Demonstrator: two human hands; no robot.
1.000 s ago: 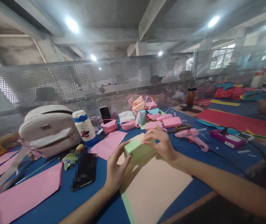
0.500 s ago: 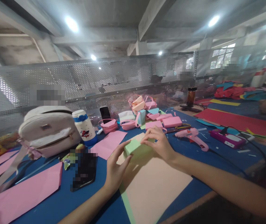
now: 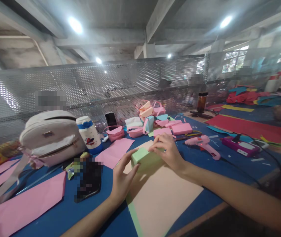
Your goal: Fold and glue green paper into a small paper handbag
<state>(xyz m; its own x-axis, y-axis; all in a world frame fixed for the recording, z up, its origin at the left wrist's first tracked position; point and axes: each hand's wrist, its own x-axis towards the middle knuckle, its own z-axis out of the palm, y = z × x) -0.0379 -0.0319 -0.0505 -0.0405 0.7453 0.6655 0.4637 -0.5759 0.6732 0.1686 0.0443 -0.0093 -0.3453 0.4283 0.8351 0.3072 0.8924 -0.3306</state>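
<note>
A small light-green folded paper box (image 3: 144, 159) is between my two hands, over a large peach paper sheet (image 3: 166, 196) that lies on green paper. My left hand (image 3: 122, 172) grips the box's left end, thumb at the near side and fingers behind. With fingertips pinched together, my right hand (image 3: 166, 149) holds the box's upper right part; the fingers cover that end. Just beyond my hands lie pink paper boxes (image 3: 182, 128). To the right, a pink hot glue gun (image 3: 202, 144) rests on the blue table.
A white backpack (image 3: 53, 138), a bottle (image 3: 89, 135) and a dark phone (image 3: 89, 181) stand or lie to the left. Pink sheets (image 3: 29, 204) cover the near left. A purple power strip (image 3: 240, 146) with cables sits right. A perforated metal screen (image 3: 120, 82) runs behind.
Very little differs. My right hand's fingers have shifted slightly on the green paper box; my left hand keeps its place.
</note>
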